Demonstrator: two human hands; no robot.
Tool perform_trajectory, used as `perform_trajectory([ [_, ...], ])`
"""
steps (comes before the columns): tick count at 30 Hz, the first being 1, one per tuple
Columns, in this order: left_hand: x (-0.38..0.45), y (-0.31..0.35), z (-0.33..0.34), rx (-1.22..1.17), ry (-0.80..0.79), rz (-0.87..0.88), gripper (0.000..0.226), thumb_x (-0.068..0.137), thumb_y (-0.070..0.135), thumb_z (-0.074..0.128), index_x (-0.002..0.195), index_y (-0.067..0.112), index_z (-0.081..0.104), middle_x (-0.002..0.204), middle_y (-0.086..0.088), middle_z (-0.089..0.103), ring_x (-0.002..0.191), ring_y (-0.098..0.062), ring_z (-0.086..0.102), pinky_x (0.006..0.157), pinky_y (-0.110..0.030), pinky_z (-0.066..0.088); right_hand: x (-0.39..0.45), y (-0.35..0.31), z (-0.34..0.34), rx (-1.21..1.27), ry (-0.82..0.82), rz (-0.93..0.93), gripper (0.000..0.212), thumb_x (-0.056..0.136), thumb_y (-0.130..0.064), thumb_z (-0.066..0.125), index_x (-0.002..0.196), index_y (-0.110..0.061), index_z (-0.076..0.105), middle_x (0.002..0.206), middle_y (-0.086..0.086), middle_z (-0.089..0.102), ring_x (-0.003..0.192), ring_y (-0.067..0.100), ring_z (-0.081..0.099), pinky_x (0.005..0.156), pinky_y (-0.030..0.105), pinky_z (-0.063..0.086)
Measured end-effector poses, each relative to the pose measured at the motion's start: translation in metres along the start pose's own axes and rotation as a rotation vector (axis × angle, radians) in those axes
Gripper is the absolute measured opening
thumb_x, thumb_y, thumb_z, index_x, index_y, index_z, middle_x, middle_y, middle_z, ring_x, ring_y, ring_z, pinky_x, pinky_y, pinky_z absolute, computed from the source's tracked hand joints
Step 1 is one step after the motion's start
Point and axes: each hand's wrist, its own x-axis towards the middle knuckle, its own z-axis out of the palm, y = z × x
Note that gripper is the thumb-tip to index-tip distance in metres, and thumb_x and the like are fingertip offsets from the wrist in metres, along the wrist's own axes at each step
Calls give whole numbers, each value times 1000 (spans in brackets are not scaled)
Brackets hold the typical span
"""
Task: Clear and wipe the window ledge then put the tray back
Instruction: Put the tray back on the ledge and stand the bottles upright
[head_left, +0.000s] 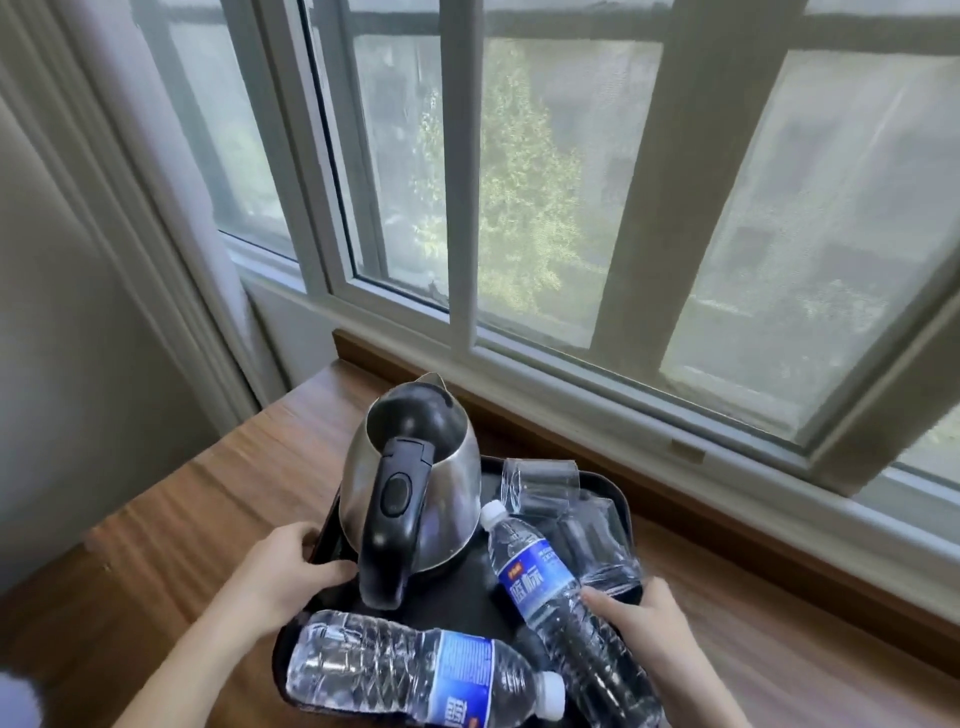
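A black tray (621, 506) sits over the wooden window ledge (208, 499); whether it touches the ledge I cannot tell. On it stand a steel kettle (415, 483) with a black handle and two upturned glasses (540, 486). Two water bottles lie on the tray: one (545, 587) slanting at the right, one (415, 670) across the near edge. My left hand (285, 566) grips the tray's left rim, thumb on top. My right hand (641, 618) holds the right rim, its thumb against the slanting bottle.
The window (519, 208) with its white frame runs behind the ledge. A brown wooden strip (701, 514) borders the ledge at the back. A curtain or wall panel (78, 312) stands at the left. Bare ledge lies left and right of the tray.
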Motion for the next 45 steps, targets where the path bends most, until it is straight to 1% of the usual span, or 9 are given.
perform_trajectory([
  [9,114,-46,-66,7,-48,-35,53,48,60,65,85,22,72,82,11,75,83,-8,66,77,-37,54,58,-43,107,16,13,-25,44,69,-28,87,95,-11,56,101,11,65,83,13,64,63,27,47],
  [11,148,-65,-77,-5,-75,-53,42,56,51,68,89,26,72,88,10,74,89,-13,66,81,-39,53,66,-48,133,17,19,2,45,68,-33,86,95,-11,57,100,12,67,84,16,67,68,32,53],
  [14,206,-94,-93,-70,-71,-71,33,70,20,71,101,10,70,101,-18,71,101,-37,62,94,-46,45,77,-56,172,19,68,12,49,61,-38,85,94,-11,60,98,13,69,82,17,69,73,36,58],
  [18,252,-96,-129,6,-147,49,37,46,44,73,80,32,68,75,9,73,75,-11,62,75,-36,49,87,-72,227,88,164,77,28,77,-11,83,82,-14,55,81,2,64,69,6,60,48,10,44],
  [23,318,-110,-158,98,-214,131,57,33,56,67,80,24,73,72,11,75,76,-11,69,77,-39,55,99,-81,284,143,233,125,33,78,-15,83,92,-10,54,90,4,66,75,9,61,57,22,45],
  [27,368,-121,-166,137,-260,206,54,41,60,64,79,24,72,72,9,74,74,-11,66,77,-41,56,106,-99,315,134,301,143,28,82,-7,77,72,-14,52,71,-1,61,61,8,56,48,14,44],
  [32,409,-130,-167,116,-293,241,38,52,50,70,75,20,70,71,3,74,69,-12,60,74,-42,54,132,-98,345,120,339,191,53,66,-35,86,103,-12,56,105,8,67,85,14,70,60,24,52],
  [38,436,-133,-161,177,-301,250,10,75,23,78,75,21,68,70,4,73,70,-18,65,60,-35,50,152,-108,356,65,384,240,54,66,-37,87,98,-15,50,106,6,63,91,19,67,81,42,58],
  [45,456,-143,-153,171,-314,259,10,77,20,78,75,19,68,73,3,74,85,-22,69,76,-39,53,171,-107,360,-153,400,318,67,73,-51,77,115,-8,49,120,7,53,119,26,44,98,42,45],
])
